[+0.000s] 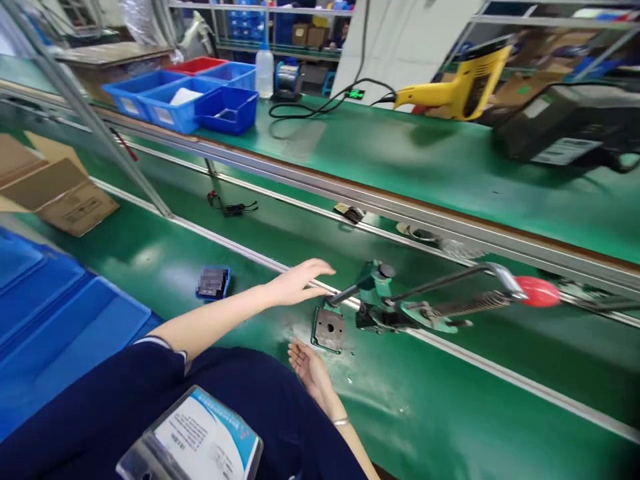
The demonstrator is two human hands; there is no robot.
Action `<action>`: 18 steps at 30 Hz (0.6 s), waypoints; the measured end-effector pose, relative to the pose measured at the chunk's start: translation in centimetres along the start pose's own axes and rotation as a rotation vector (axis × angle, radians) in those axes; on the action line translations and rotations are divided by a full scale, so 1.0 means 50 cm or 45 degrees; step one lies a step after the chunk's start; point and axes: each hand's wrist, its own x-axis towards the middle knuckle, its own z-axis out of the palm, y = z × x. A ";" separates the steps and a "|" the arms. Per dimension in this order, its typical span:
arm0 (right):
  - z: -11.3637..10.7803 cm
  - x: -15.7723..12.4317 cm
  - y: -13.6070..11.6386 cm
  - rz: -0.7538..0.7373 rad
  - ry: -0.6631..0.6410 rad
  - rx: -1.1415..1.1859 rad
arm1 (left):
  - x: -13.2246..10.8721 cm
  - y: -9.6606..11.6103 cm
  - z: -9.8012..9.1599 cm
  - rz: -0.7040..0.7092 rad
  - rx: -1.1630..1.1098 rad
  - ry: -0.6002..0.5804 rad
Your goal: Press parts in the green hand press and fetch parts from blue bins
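A small green hand press stands on the green bench, its long metal lever ending in a red knob. My left hand is held out just left of the press, fingers stretched and thumb apart, with nothing in it. Below that hand is the square base plate, which has a round hole in its middle. Near the bench's front, my right hand is turned palm up beside the plate, its fingers loosely bent and holding nothing. Neither hand visibly touches the press.
Left of my arm lies a small blue tray with blurred contents. Blue bins and an open cardboard box are farther left. The raised shelf carries more bins, a squeeze bottle, a yellow tool and a black case.
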 end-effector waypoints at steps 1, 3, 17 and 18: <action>-0.006 0.007 0.000 0.017 0.014 -0.006 | -0.066 -0.052 0.011 -0.201 -0.053 0.072; -0.018 0.022 0.001 0.058 0.060 -0.041 | -0.197 -0.169 0.032 -0.754 -0.067 0.345; 0.201 0.229 0.092 -0.028 -0.237 -0.796 | -0.492 -0.558 -0.001 -1.559 -0.881 0.551; 0.233 0.261 0.110 -0.046 -0.267 -0.871 | -0.494 -0.573 -0.001 -1.518 -0.842 0.525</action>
